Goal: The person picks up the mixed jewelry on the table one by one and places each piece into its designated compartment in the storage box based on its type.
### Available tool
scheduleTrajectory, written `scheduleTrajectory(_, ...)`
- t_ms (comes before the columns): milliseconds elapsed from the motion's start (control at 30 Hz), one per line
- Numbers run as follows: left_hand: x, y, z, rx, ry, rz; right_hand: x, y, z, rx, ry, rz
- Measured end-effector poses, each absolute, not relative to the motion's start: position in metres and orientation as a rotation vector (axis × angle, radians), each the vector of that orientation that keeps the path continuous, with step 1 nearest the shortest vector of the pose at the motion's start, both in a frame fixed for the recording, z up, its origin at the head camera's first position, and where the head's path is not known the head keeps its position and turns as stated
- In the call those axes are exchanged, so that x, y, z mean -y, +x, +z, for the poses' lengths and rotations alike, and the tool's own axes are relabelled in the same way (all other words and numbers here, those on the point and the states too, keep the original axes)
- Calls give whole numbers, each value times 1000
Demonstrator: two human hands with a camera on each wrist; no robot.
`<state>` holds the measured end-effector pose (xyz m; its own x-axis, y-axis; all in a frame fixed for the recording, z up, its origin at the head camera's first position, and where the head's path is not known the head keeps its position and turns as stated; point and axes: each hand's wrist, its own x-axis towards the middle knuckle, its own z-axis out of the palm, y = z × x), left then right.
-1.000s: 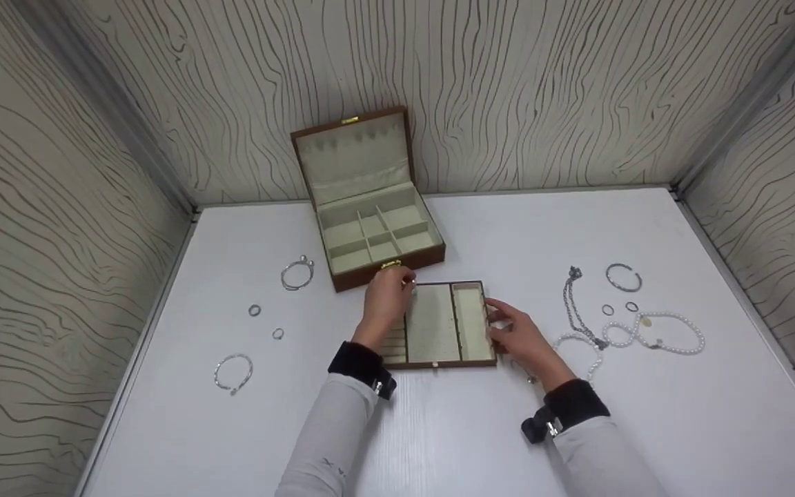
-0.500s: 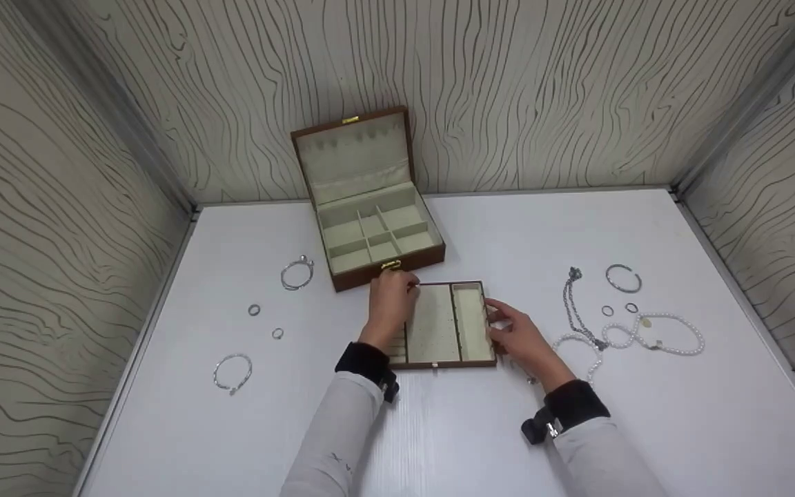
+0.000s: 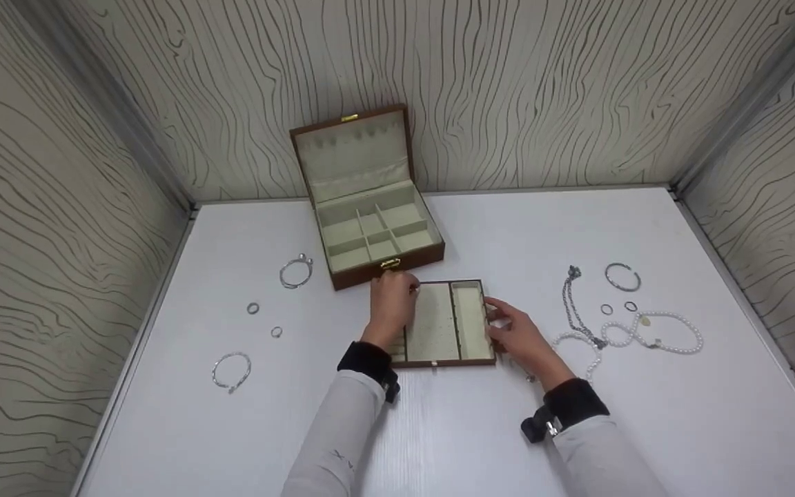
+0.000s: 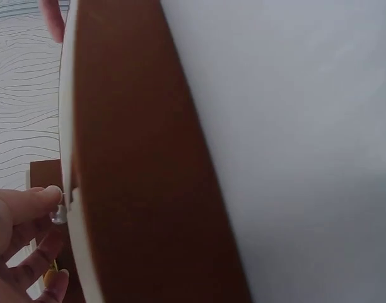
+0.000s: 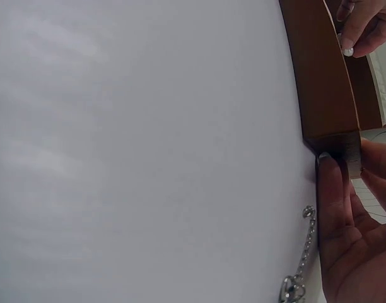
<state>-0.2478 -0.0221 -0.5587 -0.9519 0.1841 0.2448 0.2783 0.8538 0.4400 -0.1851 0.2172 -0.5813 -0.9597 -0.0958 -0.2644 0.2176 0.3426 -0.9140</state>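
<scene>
Thumb and fingertips of my left hand [image 3: 392, 304] pinch a small piece of jewellery with a pearl-like bead [image 4: 59, 216]. This hand is over the upper left part of a brown jewellery tray [image 3: 477, 364], covering much of its ridged ring section. A pale flat panel [image 3: 432, 321] fills the tray's middle, and a long bare slot [image 3: 467, 321] runs down its right side. My right hand [image 3: 518, 338] grips the tray's right edge, its fingertips around the brown corner in the right wrist view.
Behind the tray stands an open brown jewellery box [image 3: 389, 266] with divided compartments. On the left lie two bracelets, including one bracelet [image 3: 232, 373], and two rings. A chain necklace [image 3: 568, 304], a bangle [image 3: 623, 277], two rings and pearl strands [image 3: 680, 352] lie on the right.
My left hand has shifted slightly right over the tray, and the small piece in its fingertips is now less visible. The right hand keeps its grip on the tray's edge.
</scene>
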Motion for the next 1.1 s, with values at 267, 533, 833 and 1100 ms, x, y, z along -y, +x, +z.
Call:
scheduleTrajectory(267,23,-248,-559,2838,-361,-735,-217,-185,-580,-2355,118,-1639)
scheduleTrajectory(533,23,-249,-560,2837,-397,-737,-216,-185,-579,-2353,120,-1631)
scheduleTrajectory(833,22,-249,-557,2911,-397,-720,-216,-185,-579,-2357,129,-1624)
scheduleTrajectory(1100,23,-250,-555,2983,-444,-694,-217,-185,-579,-2367,123,-1621)
